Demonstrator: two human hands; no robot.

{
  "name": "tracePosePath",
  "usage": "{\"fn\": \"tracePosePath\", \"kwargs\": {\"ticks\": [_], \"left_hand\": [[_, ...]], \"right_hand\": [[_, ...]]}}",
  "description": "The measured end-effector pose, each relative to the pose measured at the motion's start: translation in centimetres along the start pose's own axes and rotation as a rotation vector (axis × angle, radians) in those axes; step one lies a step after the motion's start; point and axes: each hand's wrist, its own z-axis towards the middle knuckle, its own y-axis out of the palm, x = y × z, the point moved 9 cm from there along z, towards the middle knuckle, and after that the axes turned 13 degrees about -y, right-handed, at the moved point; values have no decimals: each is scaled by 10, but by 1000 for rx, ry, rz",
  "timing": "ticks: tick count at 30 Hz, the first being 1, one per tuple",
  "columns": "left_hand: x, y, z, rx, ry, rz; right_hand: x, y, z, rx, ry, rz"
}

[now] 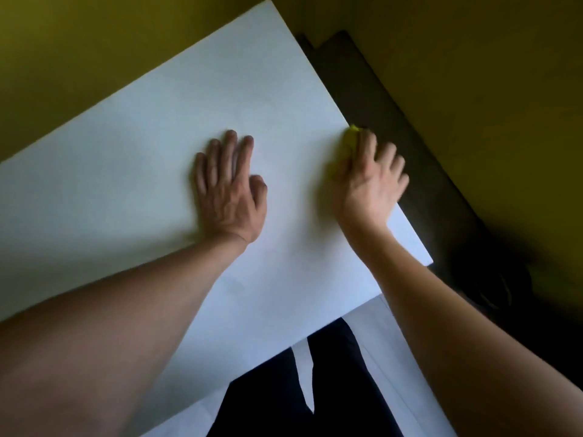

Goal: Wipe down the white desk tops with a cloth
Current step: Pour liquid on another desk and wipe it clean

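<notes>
White desk top (132, 190) was seen from above, tilted across the view, with its far corner near the upper edge of the picture and its right edge running beside a dark surface (394, 121). Yellow-green walls (79, 52) lay beyond the far edges of the desk.

The left hand (228, 190) was laid flat on the desk near its middle, palm down, fingers straight and slightly spread, nothing held in it. The right hand (370, 178) was placed at the right edge of the desk, fingers loosely spread and reaching past the edge, blurred. A yellow cloth (348, 143) was pressed beneath it against the desk, right at that edge; only a small part of the cloth was shown, at the thumb side of the hand and at the fingertips. Whether the fingers were curled round the cloth or merely pressed upon it could not be told, owing to the blur.

Dark trousers (334, 389) were seen at the near edge of the desk, over a pale floor (391, 342).
</notes>
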Motion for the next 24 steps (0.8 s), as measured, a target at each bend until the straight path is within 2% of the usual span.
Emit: {"fn": "tracePosePath", "kwargs": {"ticks": [3,5,8,12,15,17,21,24], "left_hand": [[0,-1,-2,7,-1,3],[0,0,-1,0,-6,2],[0,1,0,-5,-14,-3],[-2,3,-1,-7,-5,6],[-4,4,-1,-6,2,10],[-4,5,-2,-16,-1,-2],[-4,6,-2,-54,4,-2],[-4,6,-2,-64,7,0]], "right_hand": [[36,-6,-46,-25,42,-41],[41,-6,-48,-15,112,-57],[16,1,-17,-6,153,-42],[-34,16,48,-43,85,9],[-48,19,63,-53,31,10],[-31,13,44,-20,21,19],[37,-10,-48,127,147,1],[76,-18,-105,67,224,-44]]}}
